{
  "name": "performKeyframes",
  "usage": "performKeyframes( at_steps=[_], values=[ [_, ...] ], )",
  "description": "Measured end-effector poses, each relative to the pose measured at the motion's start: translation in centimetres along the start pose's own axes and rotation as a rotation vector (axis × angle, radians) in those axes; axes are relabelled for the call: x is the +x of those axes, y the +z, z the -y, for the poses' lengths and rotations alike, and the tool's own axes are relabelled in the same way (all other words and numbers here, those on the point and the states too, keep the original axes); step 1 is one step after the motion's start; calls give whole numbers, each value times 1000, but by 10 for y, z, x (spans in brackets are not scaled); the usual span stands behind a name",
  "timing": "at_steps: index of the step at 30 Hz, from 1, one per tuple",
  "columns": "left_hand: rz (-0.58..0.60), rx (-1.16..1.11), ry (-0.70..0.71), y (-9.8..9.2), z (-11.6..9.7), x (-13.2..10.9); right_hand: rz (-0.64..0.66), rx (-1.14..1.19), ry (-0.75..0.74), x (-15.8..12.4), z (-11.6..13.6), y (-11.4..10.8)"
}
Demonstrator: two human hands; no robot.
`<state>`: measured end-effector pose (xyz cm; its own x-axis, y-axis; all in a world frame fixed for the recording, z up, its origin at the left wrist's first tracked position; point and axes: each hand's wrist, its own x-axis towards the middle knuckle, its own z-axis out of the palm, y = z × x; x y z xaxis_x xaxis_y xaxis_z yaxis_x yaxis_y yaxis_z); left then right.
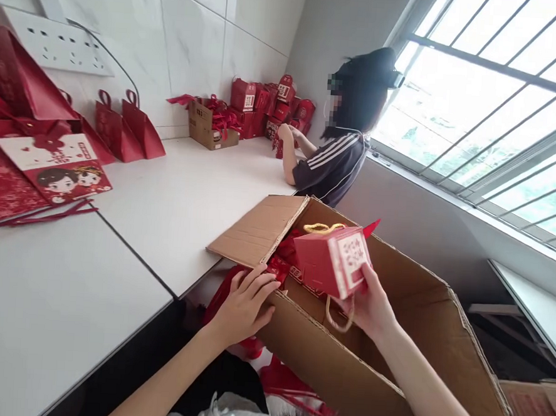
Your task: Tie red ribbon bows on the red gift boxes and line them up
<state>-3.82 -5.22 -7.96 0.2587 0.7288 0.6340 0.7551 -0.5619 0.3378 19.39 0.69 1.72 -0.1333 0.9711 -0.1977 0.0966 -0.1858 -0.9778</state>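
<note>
A red gift box (319, 264) with a pale printed panel and gold rope handles is gripped in my right hand (370, 305), tilted above the large open cardboard box (330, 355). My thumb lies on its printed side; the other fingers are mostly hidden behind it. My left hand (246, 303) rests on the cardboard box's near rim, its fingers stretched out beside the raised flap (260, 229). Inside the cardboard box, red packages (287, 259) lie at the left end, partly covered by the held gift box.
Red gift bags (130, 127) and a bag printed with cartoon figures (73, 173) stand or lie on the white table (160, 207). A co-worker (343, 137) handles a red item near stacked red boxes (284, 102) and a small carton (212, 122). A barred window (482, 101) is at right.
</note>
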Motion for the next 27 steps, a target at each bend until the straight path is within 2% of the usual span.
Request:
performKeyframes(
  at_steps=[1, 3, 5, 7, 9, 12, 15, 19, 24, 27],
  values=[
    [-13, -22, -22, 5, 0, -1, -69, -138, -103, 11, -9, -16],
    [-43, -52, -56, 10, 1, -3, -121, -510, -340, 33, -30, -48],
    [-66, -60, -59, 11, 1, -5, -38, -806, -474, 54, -59, -75],
    [-84, -60, -35, 11, 1, -5, 73, -923, -451, 70, -96, -91],
    [-90, -62, -16, 11, 2, -5, 64, -903, -357, 79, -138, -96],
    [-99, -60, -14, 12, 2, -5, 9, -843, -274, 81, -199, -87],
    [-93, -59, -18, 12, 1, -4, -58, -813, -240, 79, -240, -73],
    [-84, -60, -32, 13, -1, -4, -143, -779, -228, 77, -259, -69],
    [-106, -74, -36, 15, -1, -6, -226, -759, -257, 76, -254, -75],
    [-95, -91, -40, 16, -1, -6, -252, -754, -281, 83, -251, -65]
  ],
)
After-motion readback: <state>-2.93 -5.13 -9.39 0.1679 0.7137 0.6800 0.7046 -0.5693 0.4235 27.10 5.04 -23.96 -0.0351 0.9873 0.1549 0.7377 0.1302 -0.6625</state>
